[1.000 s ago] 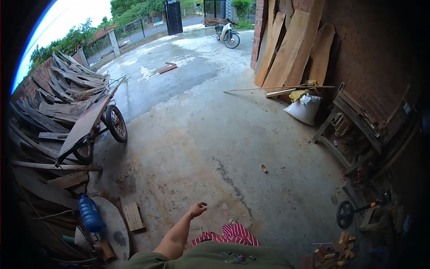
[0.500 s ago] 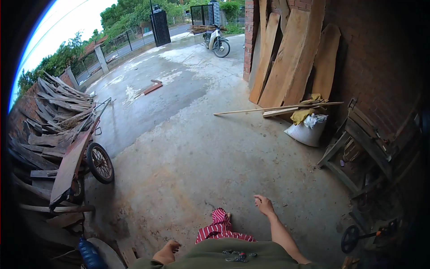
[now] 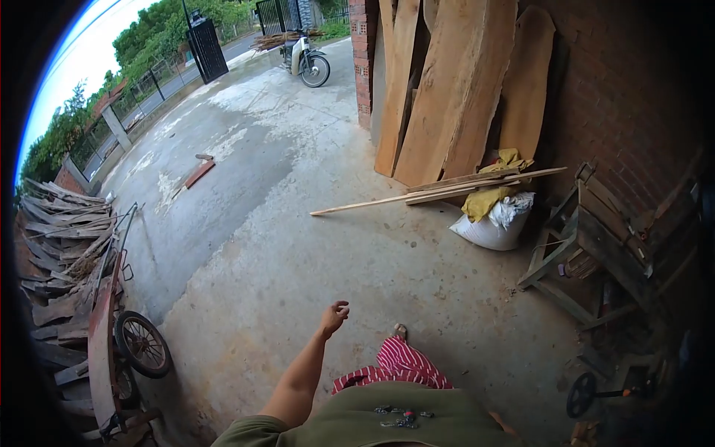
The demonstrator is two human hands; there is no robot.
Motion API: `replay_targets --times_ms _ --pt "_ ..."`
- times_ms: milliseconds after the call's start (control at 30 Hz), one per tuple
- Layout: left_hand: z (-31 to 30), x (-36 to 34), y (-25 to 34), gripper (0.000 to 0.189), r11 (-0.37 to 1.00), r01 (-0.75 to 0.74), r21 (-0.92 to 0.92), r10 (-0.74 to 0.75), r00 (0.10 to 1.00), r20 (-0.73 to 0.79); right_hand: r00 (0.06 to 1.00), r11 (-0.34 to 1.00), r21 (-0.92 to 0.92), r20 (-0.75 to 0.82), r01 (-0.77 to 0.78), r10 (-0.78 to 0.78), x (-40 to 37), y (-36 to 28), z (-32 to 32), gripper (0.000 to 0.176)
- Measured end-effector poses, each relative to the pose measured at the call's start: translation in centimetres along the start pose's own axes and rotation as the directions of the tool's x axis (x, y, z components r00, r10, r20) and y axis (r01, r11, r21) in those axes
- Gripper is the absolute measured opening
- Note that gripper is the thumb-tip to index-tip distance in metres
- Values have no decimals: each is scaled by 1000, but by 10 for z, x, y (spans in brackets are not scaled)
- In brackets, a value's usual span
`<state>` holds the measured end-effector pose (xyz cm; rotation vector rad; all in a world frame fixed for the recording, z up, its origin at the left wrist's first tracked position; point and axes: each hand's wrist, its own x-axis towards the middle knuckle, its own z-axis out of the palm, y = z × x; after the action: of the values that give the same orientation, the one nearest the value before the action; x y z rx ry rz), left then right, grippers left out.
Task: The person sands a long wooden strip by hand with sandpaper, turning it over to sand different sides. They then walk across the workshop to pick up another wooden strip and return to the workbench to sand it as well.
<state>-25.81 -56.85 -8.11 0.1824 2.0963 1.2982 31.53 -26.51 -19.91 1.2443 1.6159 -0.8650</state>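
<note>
My left hand (image 3: 334, 318) reaches forward over the concrete floor (image 3: 275, 276), empty, with its fingers loosely bent and apart. It touches nothing; the red striped trousers (image 3: 406, 360) and one sandalled foot (image 3: 401, 331) are to its right. Of my right arm only a sliver of skin shows beside the green shirt (image 3: 387, 417) at the bottom, and the hand itself is out of sight.
Wide planks (image 3: 454, 89) lean on the brick wall. Thin strips (image 3: 372, 203) lie by a white sack (image 3: 491, 227). A wooden frame (image 3: 555, 261) stands right. On the left are a cart wheel (image 3: 142, 344) and stacked wood (image 3: 67, 231). A motorbike (image 3: 304, 59) stands farther off.
My left hand has swung forward and up, while my right hand has dropped back out of view. The view has turned right, so the planks and the sack appear closer.
</note>
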Motion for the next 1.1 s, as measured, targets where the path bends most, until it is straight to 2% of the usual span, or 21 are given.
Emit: replay_targets --times_ms 67,100,133,167,200,233,300,367,433,533,600,700,767,800,833,867,933,967,1000,1033,1100 --pt "15 39 20 40 998 -13 -57 15 1000 27 998 992 124 -63 18 -10 -36 -64 -75 25" --pt "20 62 27 39 1000 -11 20 9 996 86 993 983 176 -116 50 -29 -67 -111 -118 25" --pt "22 81 31 39 995 -6 99 -9 989 145 975 972 224 -219 75 -25 -49 -143 -144 24" --pt "24 96 35 40 989 5 149 -21 994 104 974 966 259 -224 21 39 -8 -173 -168 26" --pt "22 105 40 40 988 18 150 -34 994 105 922 986 85 -375 142 -100 46 -194 -187 23" --pt "18 113 49 40 992 50 115 -57 997 57 911 978 12 -366 210 -191 68 -235 -220 25" --pt "8 141 60 39 992 103 71 -102 995 -20 797 877 -103 -377 470 -472 72 -332 -286 33" --pt "-7 169 52 37 978 192 86 -186 980 -67 721 806 -134 -381 577 -579 41 -434 -352 36" --pt "-19 197 37 37 958 262 116 -254 964 -86 549 683 -227 -447 694 -707 35 -506 -401 37" --pt "-36 251 38 36 890 426 163 -403 902 -154 512 664 -210 -487 718 -708 40 -575 -458 38" --pt "-36 282 73 35 893 450 -16 -448 883 -139 560 679 -223 -418 700 -715 50 -587 -479 39" --pt "-26 343 128 36 913 391 -114 -402 910 -103 640 715 -250 -324 653 -697 70 -598 -529 40" --pt "-15 382 163 37 937 349 15 -347 935 -71 788 826 -170 -250 537 -563 71 -589 -550 36" --pt "-7 406 179 37 952 302 54 -300 953 -39 805 847 -156 -264 508 -531 72 -585 -563 35" --pt "0 429 192 37 962 254 97 -255 967 -1 735 794 -211 -300 571 -608 103 -573 -572 33" --pt "10 446 217 37 968 225 113 -228 973 18 729 798 -220 -326 561 -602 116 -565 -583 31" --pt "32 474 269 37 979 147 143 -159 984 78 775 830 -226 -299 510 -557 141 -548 -609 35" --pt "40 494 276 41 965 93 245 -123 986 113 819 860 -223 -270 459 -507 149 -542 -626 33" --pt "52 505 290 41 974 48 222 -77 989 125 825 862 -229 -262 451 -501 161 -533 -641 32" --pt "64 515 302 41 972 57 227 -84 990 114 815 841 -303 -248 448 -523 174 -527 -660 29" --pt "92 523 319 41 983 127 132 -143 983 119 874 898 -277 -259 342 -412 178 -529 -706 27"
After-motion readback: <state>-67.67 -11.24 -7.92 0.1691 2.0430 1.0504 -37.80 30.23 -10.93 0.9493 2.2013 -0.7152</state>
